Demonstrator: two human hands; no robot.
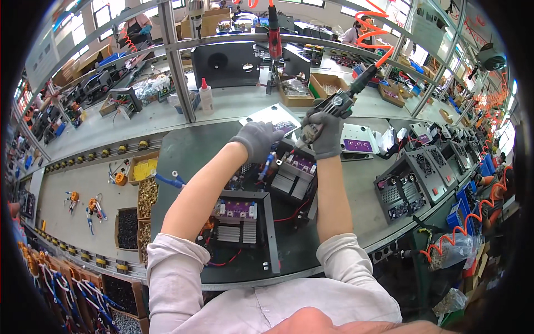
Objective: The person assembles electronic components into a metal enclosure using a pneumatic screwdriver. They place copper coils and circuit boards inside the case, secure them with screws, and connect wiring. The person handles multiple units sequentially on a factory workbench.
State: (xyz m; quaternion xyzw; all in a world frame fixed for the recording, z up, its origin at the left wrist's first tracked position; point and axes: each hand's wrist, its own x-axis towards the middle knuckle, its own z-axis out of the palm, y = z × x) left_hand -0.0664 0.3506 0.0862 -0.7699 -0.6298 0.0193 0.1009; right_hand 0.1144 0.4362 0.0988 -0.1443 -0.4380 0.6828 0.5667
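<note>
My right hand, in a grey glove, is wrapped around a dark air screwdriver, whose orange coiled hose rises to the frame above. The tool's tip points down at an open black metal casing with a purple circuit board and silver heat sinks. At the casing's far left side, my gloved left hand has its fingers bent together; what they hold is hidden. Beside that hand is a blue-sleeved cable. A second open casing with a purple board and heat sink lies nearer to me.
Behind my hands lies a white metal plate; another plate with a purple board is to the right. Finished-looking casings line the right side. Bins of brass screws and black parts stand left. A red screwdriver hangs overhead.
</note>
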